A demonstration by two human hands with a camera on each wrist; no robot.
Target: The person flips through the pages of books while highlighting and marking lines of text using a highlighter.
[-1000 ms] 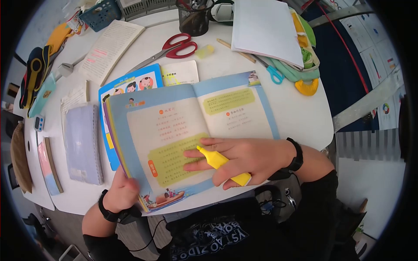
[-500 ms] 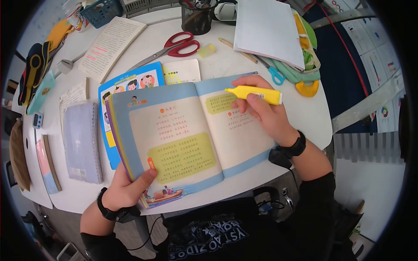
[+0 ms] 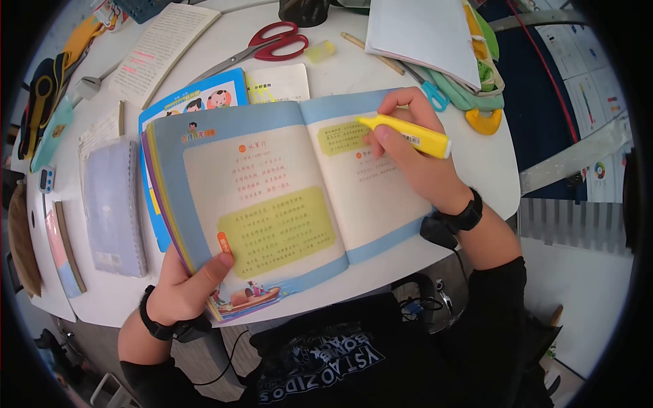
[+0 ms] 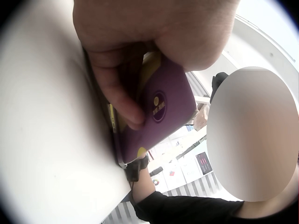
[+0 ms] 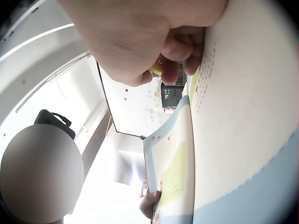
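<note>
An open picture-text book [image 3: 265, 166] lies tilted toward the person at the table's front. The left hand [image 3: 183, 289] grips its lower left corner, thumb on the page. In the left wrist view, curled fingers [image 4: 124, 105] lie against the purple back cover [image 4: 175, 91]. Between thumb and fingers the right hand [image 3: 428, 163] holds a yellow highlighter [image 3: 418, 138]. Its tip is at the top of the green text box [image 3: 333, 139] on the right page. In the right wrist view, the right hand [image 5: 140, 37] hides most of the highlighter.
Under the book's upper edge lie a blue booklet [image 3: 194, 95] and a cream booklet [image 3: 289, 81]. Beyond are red-handled scissors [image 3: 279, 44], an eraser [image 3: 320, 51] and a pencil [image 3: 371, 51]. White paper [image 3: 422, 41] lies at right, a spiral notebook [image 3: 112, 207] at left.
The right hand has moved with the highlighter from the left page up to the top of the right page. The left thumb has come down onto the page.
</note>
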